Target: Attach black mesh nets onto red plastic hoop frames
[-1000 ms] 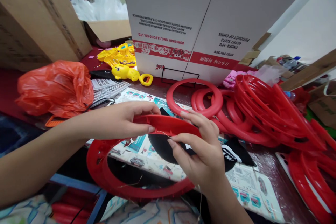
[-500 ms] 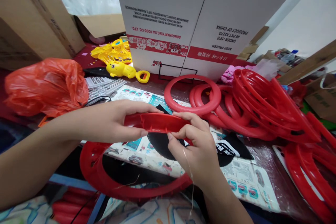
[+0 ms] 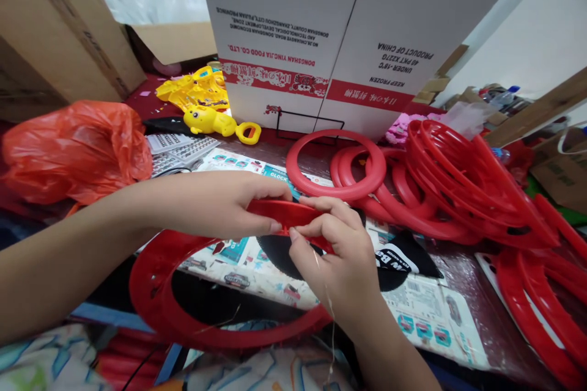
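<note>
A large red plastic ring (image 3: 183,324) tilts toward me, its lower part close to my lap. My left hand (image 3: 229,204) pinches the ring's far rim, thumb on the near face and fingers behind. Close beside it, my right hand (image 3: 334,250) grips the same rim, thumb and fingertips at its lower edge. A thin pale thread (image 3: 328,293) hangs down from my right hand. Beneath both hands lie a printed cardboard sheet (image 3: 238,256) and a black piece with white lettering (image 3: 403,259). My palms hide part of the rim.
Several thick red rings (image 3: 337,165) and a pile of thin red rings (image 3: 468,183) lie to the right. A white carton (image 3: 367,24) stands behind. Leftward are an orange-red plastic bag (image 3: 77,153), a yellow toy (image 3: 211,121) and grey grid sheets (image 3: 183,153).
My left hand has slid right along the rim, closer to my right hand. The ring's near part has shifted slightly left. My right hand stays nearly in place.
</note>
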`<state>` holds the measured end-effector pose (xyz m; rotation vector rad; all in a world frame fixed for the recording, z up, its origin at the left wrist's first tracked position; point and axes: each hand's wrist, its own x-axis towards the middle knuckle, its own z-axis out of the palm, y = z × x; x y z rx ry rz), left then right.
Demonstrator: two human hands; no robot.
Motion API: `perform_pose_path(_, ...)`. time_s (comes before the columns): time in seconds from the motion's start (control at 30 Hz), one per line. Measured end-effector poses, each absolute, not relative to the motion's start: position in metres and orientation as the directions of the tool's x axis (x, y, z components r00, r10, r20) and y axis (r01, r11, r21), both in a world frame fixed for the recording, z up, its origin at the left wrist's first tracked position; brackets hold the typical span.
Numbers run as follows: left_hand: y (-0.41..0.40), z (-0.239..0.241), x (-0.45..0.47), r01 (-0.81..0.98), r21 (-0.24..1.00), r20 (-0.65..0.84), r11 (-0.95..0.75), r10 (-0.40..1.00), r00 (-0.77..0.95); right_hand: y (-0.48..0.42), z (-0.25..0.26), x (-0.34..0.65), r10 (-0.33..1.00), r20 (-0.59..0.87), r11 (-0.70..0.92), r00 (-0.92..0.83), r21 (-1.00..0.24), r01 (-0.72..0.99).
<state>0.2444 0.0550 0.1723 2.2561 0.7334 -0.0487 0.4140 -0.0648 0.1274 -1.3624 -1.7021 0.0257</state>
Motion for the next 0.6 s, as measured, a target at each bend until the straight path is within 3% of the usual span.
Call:
perform_pose_path(0.43, 0.055, 0.163, 0.232, 0.581, 0.753, -0.379, -0.309, 0.517, 0.767, -0.078, 0.096, 0.423, 0.639, 0.762, 0.429, 0.105, -0.467, 0.773)
perform_pose_path(0.6, 0.058, 0.155, 0.227, 0.571, 0.677, -0.254, -0.465, 0.58, 0.774, -0.077, 0.098, 0.42, 0.743, 0.656, 0.339, 0.133, -0.54, 0.77)
